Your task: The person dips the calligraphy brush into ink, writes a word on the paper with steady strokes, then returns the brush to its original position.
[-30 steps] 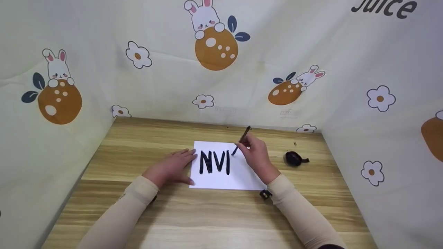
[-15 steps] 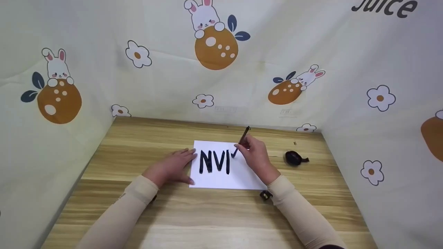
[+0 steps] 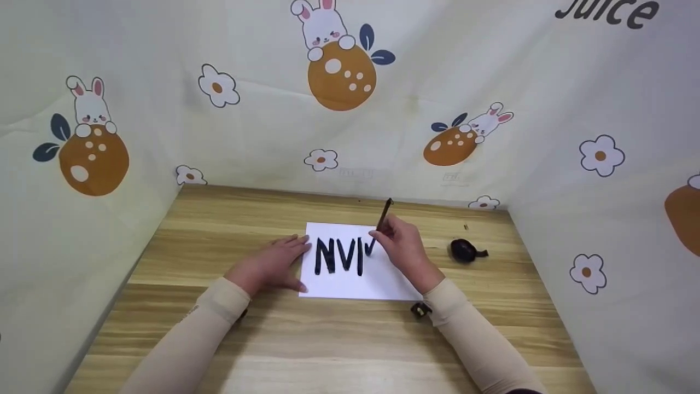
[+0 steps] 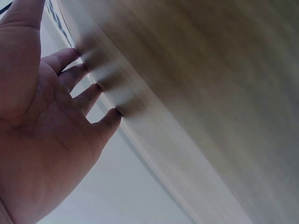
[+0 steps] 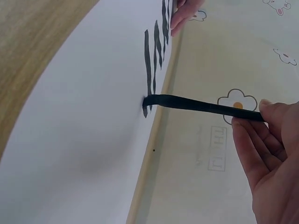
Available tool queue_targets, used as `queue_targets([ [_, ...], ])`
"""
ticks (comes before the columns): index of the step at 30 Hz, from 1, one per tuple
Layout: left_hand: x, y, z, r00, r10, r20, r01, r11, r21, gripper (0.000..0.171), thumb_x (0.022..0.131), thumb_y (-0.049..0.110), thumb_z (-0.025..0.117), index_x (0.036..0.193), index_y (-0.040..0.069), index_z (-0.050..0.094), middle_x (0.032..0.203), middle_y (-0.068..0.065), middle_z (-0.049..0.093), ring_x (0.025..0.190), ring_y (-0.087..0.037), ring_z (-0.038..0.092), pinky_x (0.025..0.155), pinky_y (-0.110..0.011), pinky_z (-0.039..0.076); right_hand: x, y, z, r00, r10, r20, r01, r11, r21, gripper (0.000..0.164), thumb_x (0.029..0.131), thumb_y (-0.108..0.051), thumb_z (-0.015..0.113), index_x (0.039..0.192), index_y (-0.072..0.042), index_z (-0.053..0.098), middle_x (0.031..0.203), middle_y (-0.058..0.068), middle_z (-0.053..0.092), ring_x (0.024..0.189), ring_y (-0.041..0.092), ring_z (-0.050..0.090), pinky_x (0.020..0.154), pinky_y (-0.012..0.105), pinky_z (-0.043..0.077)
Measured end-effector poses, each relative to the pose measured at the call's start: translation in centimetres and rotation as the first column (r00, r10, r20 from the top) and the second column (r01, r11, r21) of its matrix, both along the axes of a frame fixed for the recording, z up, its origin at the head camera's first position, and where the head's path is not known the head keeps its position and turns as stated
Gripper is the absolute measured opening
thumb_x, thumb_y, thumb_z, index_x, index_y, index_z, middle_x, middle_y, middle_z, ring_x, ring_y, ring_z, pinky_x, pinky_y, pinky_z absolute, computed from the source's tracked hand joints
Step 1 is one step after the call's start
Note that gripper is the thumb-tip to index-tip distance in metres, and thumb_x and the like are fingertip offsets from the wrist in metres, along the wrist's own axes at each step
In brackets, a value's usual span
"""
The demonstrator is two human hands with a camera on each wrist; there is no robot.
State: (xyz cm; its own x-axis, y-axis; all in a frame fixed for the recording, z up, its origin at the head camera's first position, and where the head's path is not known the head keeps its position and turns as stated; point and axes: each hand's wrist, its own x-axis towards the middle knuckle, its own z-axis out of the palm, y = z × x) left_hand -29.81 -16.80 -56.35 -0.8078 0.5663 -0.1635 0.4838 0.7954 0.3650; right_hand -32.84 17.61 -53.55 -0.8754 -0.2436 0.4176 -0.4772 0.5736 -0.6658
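A white sheet of paper (image 3: 339, 287) lies on the wooden table, with bold black letter strokes (image 3: 325, 257) reading like "NVI" and a short new stroke beside them. My left hand (image 3: 276, 262) is spread at the paper's left edge, fingertips and thumb touching it. In the left wrist view its fingers (image 4: 96, 93) reach down to the surface. Between thumb and fingers, my right hand (image 3: 404, 246) pinches a slim dark paintbrush (image 3: 384, 215), tilted over the sheet. The right wrist view shows the black tip of the brush (image 5: 187, 103) bent against the paper.
Right of the paper stands a small round black dish (image 3: 464, 250) with a short handle. A small black object (image 3: 420, 310) sits near the right sleeve, by the paper's lower right corner. Patterned cloth walls (image 3: 262, 137) enclose the table's back and sides.
The brush tip has moved down and then up to the right, leaving a small tick-shaped black stroke beside the last letter. The left hand has stayed in place.
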Motion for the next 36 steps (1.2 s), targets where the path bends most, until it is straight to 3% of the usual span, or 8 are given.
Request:
queue_targets([
  [14, -0.1, -0.1, -0.2, 1.000, -0.015, -0.026, 0.014, 1.000, -0.012, 0.118, 0.085, 0.063, 0.090, 0.170, 0.000, 0.038, 0.180, -0.019, 0.030, 0.166, -0.046, 0.024, 0.131, -0.067, 0.024, 0.9, -0.2, 0.5, 0.997, 0.004, 0.073, -0.004, 1.000, -0.002, 0.014, 0.099, -0.016, 0.086, 0.097, -0.010, 0.073, 0.086, -0.003, 0.075, 0.078, 0.012, 0.069, 0.071, 0.032, 0.061],
  [36, -0.1, -0.1, -0.3, 1.000, -0.008, -0.014, 0.008, 1.000, -0.004, 0.117, 0.086, 0.062, 0.090, 0.170, 0.001, 0.038, 0.180, -0.018, 0.030, 0.166, -0.046, 0.024, 0.132, -0.067, 0.023, 2.1, -0.3, 0.8, 0.996, 0.056, 0.071, -0.056, 0.998, -0.006, 0.016, 0.096, -0.013, 0.088, 0.092, -0.011, 0.073, 0.082, -0.004, 0.073, 0.073, 0.010, 0.065, 0.067, 0.028, 0.056],
])
